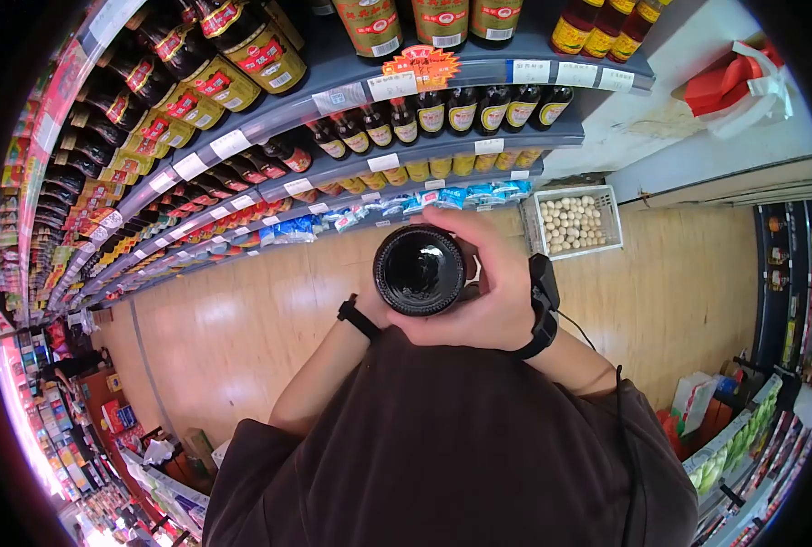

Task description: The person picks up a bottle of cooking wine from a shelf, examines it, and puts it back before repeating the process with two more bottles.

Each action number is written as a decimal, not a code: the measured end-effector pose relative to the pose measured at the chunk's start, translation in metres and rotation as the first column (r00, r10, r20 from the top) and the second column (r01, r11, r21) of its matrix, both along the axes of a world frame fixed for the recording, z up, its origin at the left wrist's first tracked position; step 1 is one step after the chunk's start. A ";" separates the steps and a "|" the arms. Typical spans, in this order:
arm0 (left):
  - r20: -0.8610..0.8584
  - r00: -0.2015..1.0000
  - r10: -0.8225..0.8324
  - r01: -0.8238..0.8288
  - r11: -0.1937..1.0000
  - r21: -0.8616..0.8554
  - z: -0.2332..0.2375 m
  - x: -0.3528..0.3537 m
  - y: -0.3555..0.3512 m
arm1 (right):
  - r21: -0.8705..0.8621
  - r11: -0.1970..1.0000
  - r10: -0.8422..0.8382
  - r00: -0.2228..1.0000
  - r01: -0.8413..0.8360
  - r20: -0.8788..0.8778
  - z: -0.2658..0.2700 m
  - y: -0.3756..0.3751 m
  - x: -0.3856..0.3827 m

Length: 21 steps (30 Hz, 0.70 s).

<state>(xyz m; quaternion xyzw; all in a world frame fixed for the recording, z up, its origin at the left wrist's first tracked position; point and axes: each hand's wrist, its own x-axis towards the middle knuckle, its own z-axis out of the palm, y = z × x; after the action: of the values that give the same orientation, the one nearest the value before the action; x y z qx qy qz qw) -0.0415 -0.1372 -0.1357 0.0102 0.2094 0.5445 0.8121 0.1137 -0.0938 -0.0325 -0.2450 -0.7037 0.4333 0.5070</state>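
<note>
A dark glass bottle (420, 271) is held in front of my chest with its round, ridged-edge base facing up at me. Its label and neck are out of sight below. My right hand (495, 296) is closed around the bottle from the right, with a black strap and device on the wrist. My left hand (380, 312) is at the bottle's lower left, mostly behind it. Its fingers are hidden, so their grip cannot be made out. A black band circles the left wrist.
Shelves (351, 96) of bottles curve along the front and left, with price tags on their edges. Small dark bottles (462, 114) stand in a row on a middle shelf. A white crate (575, 223) of eggs sits on the wooden floor (242, 310). A red bag (729, 87) is at upper right.
</note>
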 end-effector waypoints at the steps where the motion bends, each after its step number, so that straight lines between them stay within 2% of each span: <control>1: 0.040 0.999 -0.024 0.023 0.999 0.024 0.005 0.003 0.002 | 0.019 1.000 -0.018 0.999 0.019 -0.038 0.001 0.000 -0.002; 3: 0.083 0.995 -0.063 0.058 0.997 0.058 0.014 0.005 0.005 | -0.020 1.000 0.004 0.999 -0.005 -0.042 0.002 -0.001 0.000; 8: 0.144 0.981 -0.127 0.114 0.989 0.095 0.021 0.008 0.006 | 0.126 0.992 -0.001 1.000 0.004 -0.020 0.002 0.001 0.002; 14: 0.160 0.972 -0.174 0.158 0.982 0.104 0.028 0.006 0.002 | 0.180 0.980 0.079 0.996 -0.084 0.034 -0.006 -0.002 0.005; 18: 0.160 0.968 -0.196 0.186 0.980 0.076 0.028 0.002 -0.003 | 0.131 0.985 0.112 0.994 -0.112 0.004 -0.010 -0.005 0.004; 21: 0.076 0.980 -0.184 0.185 0.983 -0.009 0.016 -0.005 -0.005 | 0.193 0.970 0.157 0.987 -0.149 -0.026 -0.013 -0.004 0.007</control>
<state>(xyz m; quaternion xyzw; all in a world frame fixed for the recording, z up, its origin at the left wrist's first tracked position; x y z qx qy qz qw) -0.0461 -0.1425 -0.1194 0.0027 0.1816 0.4654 0.8663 0.1205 -0.0975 -0.0457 -0.1314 -0.7481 0.4065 0.5078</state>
